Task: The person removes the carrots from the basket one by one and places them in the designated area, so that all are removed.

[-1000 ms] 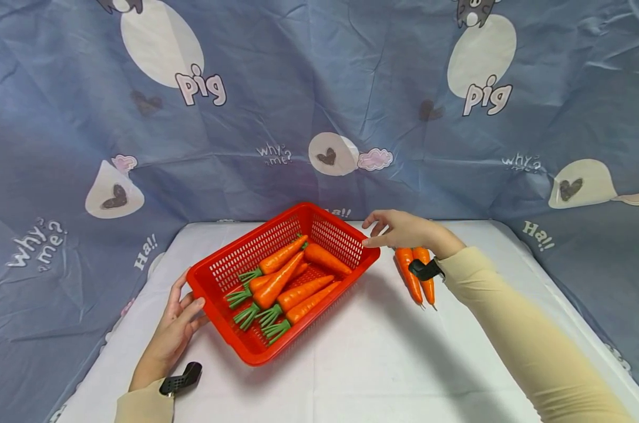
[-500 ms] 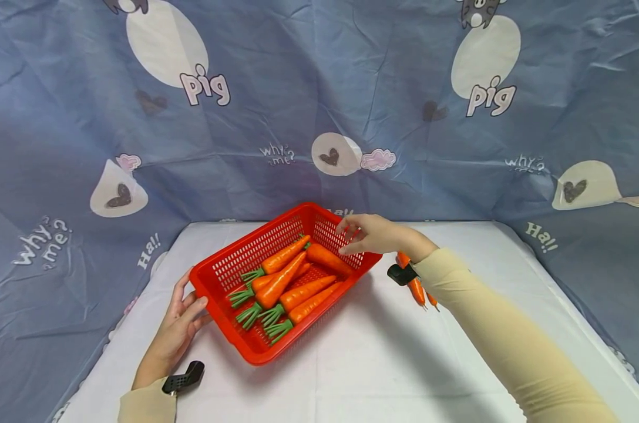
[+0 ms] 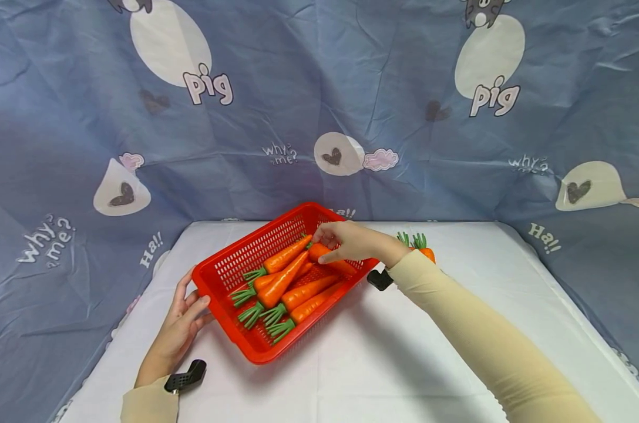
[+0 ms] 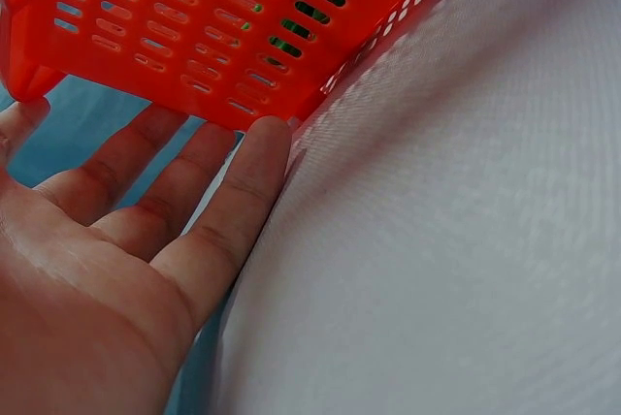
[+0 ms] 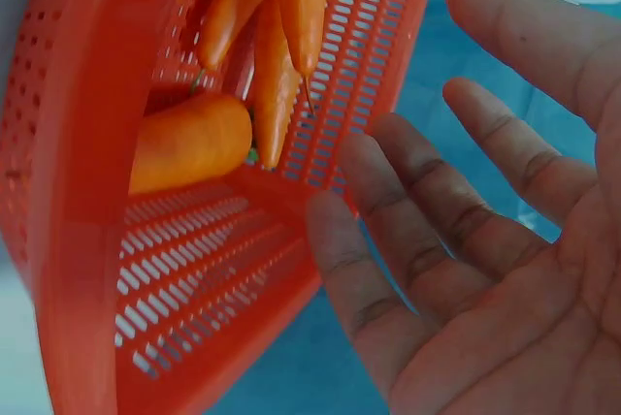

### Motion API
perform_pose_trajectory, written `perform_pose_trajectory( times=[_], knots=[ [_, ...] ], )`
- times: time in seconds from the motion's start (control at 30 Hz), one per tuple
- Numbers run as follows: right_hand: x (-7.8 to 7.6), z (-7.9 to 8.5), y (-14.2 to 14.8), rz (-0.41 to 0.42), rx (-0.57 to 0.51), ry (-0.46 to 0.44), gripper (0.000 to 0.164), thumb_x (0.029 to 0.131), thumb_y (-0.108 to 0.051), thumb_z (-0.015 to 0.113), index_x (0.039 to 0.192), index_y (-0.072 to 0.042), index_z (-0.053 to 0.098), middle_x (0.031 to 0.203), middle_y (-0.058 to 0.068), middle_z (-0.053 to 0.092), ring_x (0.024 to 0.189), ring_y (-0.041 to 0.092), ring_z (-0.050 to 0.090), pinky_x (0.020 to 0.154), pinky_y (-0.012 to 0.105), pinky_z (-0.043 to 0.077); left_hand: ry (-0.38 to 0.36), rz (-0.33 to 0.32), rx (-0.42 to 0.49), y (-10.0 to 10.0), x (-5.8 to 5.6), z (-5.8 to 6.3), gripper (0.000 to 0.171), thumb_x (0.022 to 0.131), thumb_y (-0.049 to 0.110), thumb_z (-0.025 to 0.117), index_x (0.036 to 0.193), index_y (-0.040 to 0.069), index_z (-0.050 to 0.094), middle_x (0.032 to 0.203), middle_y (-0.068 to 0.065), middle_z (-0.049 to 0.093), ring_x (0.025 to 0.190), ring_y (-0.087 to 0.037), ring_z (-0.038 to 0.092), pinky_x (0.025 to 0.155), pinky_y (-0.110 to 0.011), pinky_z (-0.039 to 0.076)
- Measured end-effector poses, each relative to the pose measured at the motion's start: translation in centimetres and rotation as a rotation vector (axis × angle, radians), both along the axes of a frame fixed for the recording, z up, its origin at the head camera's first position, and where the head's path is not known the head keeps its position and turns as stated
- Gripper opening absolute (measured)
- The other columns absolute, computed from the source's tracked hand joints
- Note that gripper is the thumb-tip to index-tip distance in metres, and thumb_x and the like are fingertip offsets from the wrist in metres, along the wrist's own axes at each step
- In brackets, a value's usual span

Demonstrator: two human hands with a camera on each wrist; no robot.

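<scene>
A red plastic basket point(image 3: 245, 356) with slotted walls stands at an angle on the white table and holds several orange carrots point(image 3: 285, 282) with green tops. My left hand point(image 3: 174, 332) holds its left end, thumb on the rim and the other fingers outside; the left wrist view shows these fingertips point(image 4: 264, 139) at the wall's lower edge. My right hand point(image 3: 346, 241) reaches over the far right end, close above a thick carrot point(image 3: 346, 267). Its fingers are loosely bent and spread, with nothing between them in the right wrist view.
More carrots point(image 3: 426, 254) lie on the table to the basket's right, partly hidden by my right sleeve. A blue printed cloth point(image 3: 266, 182) hangs behind the white table point(image 3: 372, 376).
My right hand has moved left and down, from beside the basket's right corner to over the carrots inside. My left hand and the basket stay where they were.
</scene>
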State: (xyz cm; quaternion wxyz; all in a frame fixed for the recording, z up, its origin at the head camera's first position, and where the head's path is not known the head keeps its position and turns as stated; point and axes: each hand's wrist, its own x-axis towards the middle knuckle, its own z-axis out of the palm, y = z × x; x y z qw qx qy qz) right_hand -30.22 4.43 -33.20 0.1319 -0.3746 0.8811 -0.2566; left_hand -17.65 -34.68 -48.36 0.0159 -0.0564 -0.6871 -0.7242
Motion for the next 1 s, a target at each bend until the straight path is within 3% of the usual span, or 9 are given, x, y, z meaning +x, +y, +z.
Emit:
perform_pose_trajectory(
  times=[0.37, 1.0],
  knots=[
    [0.0, -1.1, -3.1, 0.045, 0.023, -0.026, 0.042, 0.096, -0.019, 0.083, 0.131, -0.004, 0.066, 0.130, 0.017, 0.072, 0.127, 0.035, 0.066, 0.115, 0.045, 0.052, 0.020, -0.013, 0.006, -0.1, -0.1, -0.1, 0.072, 0.113, 0.013, 0.051, 0.171, 0.033, 0.013, 0.145, 0.012, 0.060, 0.121, -0.005, 0.070, 0.095, -0.025, 0.062],
    [0.5, -2.8, -7.3, 0.079, 0.108, -0.036, 0.042, 0.098, -0.017, 0.081, 0.136, -0.006, 0.067, 0.139, 0.011, 0.070, 0.134, 0.027, 0.062, 0.119, 0.041, 0.048, -0.014, 0.000, 0.001, 0.0, 0.0, 0.0, 0.072, 0.113, 0.016, 0.052, 0.171, 0.036, 0.014, 0.144, 0.014, 0.060, 0.118, -0.003, 0.071, 0.095, -0.024, 0.062]
  ],
)
